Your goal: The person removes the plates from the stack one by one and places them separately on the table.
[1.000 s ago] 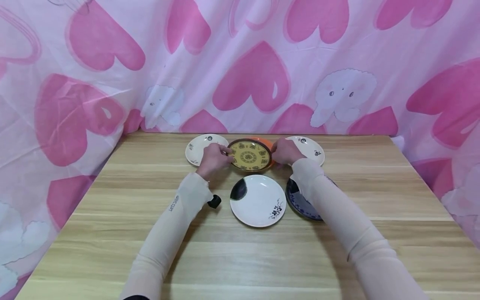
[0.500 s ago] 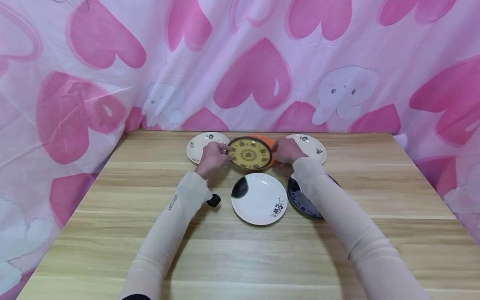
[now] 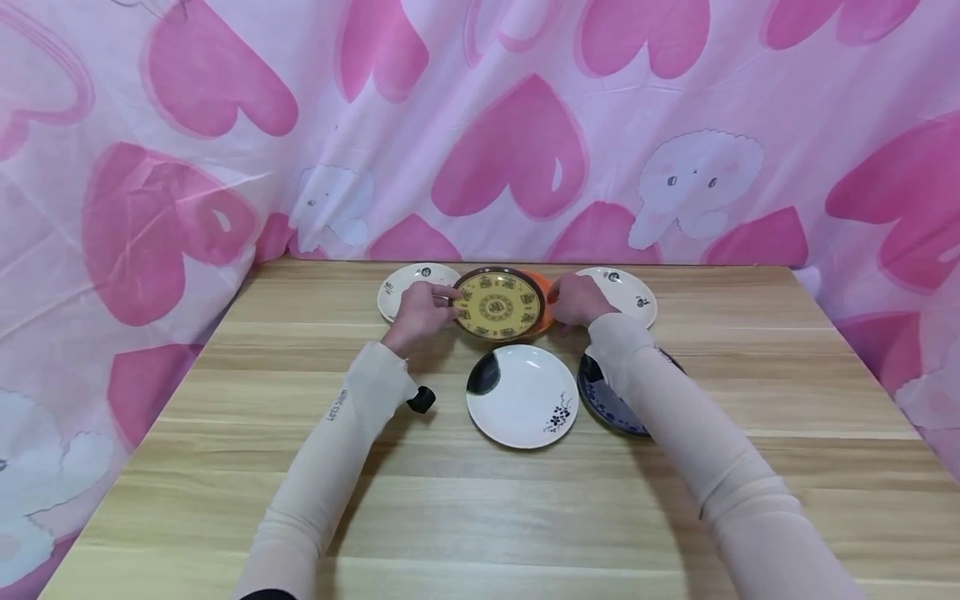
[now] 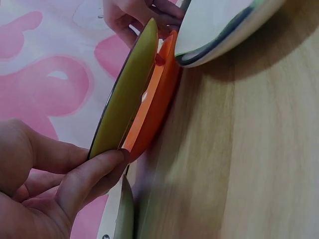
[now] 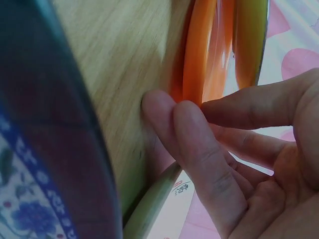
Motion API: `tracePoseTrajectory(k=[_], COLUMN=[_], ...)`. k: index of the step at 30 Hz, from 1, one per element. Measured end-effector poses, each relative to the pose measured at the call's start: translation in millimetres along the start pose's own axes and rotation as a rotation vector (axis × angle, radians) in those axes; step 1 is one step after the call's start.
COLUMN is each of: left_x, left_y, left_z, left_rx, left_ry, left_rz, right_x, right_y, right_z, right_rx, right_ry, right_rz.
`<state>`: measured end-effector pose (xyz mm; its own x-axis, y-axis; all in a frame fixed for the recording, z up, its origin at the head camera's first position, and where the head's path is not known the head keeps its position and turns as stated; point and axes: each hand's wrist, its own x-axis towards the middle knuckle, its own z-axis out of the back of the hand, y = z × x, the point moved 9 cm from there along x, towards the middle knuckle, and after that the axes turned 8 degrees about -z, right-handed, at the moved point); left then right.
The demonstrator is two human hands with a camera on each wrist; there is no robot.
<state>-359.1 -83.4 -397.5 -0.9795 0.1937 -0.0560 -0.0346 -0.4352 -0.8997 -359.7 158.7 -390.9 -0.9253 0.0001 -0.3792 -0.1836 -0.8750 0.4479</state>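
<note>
In the head view my left hand [image 3: 422,315] pinches the left edge of a yellow plate [image 3: 497,307] with a brown rim and dark printed pattern. In the left wrist view this yellow plate [image 4: 124,94] is raised just above an orange plate [image 4: 158,99], with a narrow gap between them. My right hand [image 3: 579,300] holds the right edge of the orange plate [image 3: 542,304]. The right wrist view has its thumb and fingertips [image 5: 192,122] pinching the orange rim [image 5: 194,59]. Most of the orange plate is covered by the yellow one.
White plates with small dark prints lie at the back left [image 3: 393,292] and back right [image 3: 636,296]. Nearer stands a white plate [image 3: 522,408] with a black patch. A dark blue plate [image 3: 611,408] is partly beneath the right forearm. A pink heart-print cloth [image 3: 510,150] hangs behind the table.
The yellow plate has shifted slightly left and looks less tilted, with more orange showing at its right. Both hands keep their holds. The head view has shifted a little.
</note>
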Motion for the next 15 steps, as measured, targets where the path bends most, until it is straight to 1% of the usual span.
tracePoseTrajectory(k=[7,11,15], left_x=[-5.0,-9.5,-15.8], left_y=[-2.7,-3.2,-2.9], left_z=[10.0,16.8,23.9], left_rx=[0.007,0.003,0.017], left_ry=[0.008,0.011,0.013], left_rz=[-0.022,-0.047,-0.049], right_x=[0.0,0.7,1.1], right_y=[0,1,3], right_z=[0,0,-1], right_rx=[0.015,0.008,0.000], right_ry=[0.017,0.021,0.025], right_rz=[-0.024,-0.021,-0.014])
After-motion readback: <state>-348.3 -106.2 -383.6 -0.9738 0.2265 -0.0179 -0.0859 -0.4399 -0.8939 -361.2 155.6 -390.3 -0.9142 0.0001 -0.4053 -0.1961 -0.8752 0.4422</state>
